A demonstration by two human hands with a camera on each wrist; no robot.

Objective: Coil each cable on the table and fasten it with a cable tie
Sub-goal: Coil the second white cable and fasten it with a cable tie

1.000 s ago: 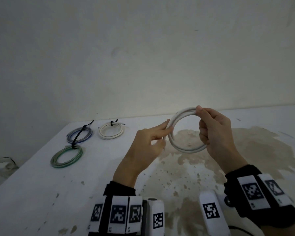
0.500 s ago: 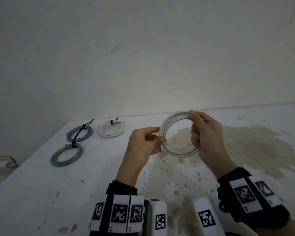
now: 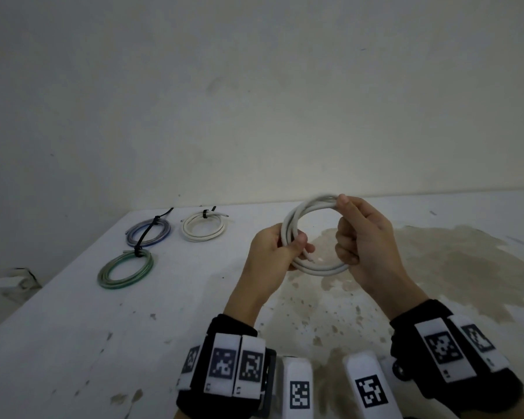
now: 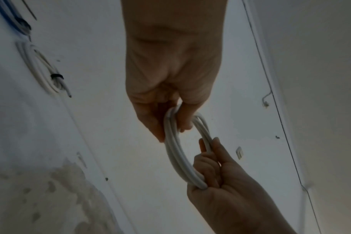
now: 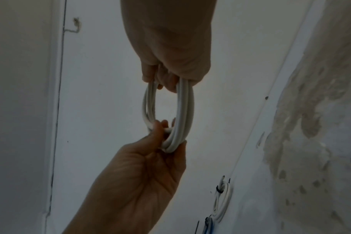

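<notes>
Coiling step, fourth cable: loops formed, no tie on it yet.

I've got the white cable coil held up above the table, left hand pinching its left side thumb over strands, right hand curled round its right side. Blue coil, white tied coil and green coil already tied, far left. Next I'd judge: keep one hand clamping, free the other for a tie; none visible.

The left hand is now wrapping thumb and fingers around the left side of the white cable coil, where a second ago only extended fingertips were touching it. The right hand is holding the coil's opposite side lower and nearer the stained patch on the bench than before.
</notes>
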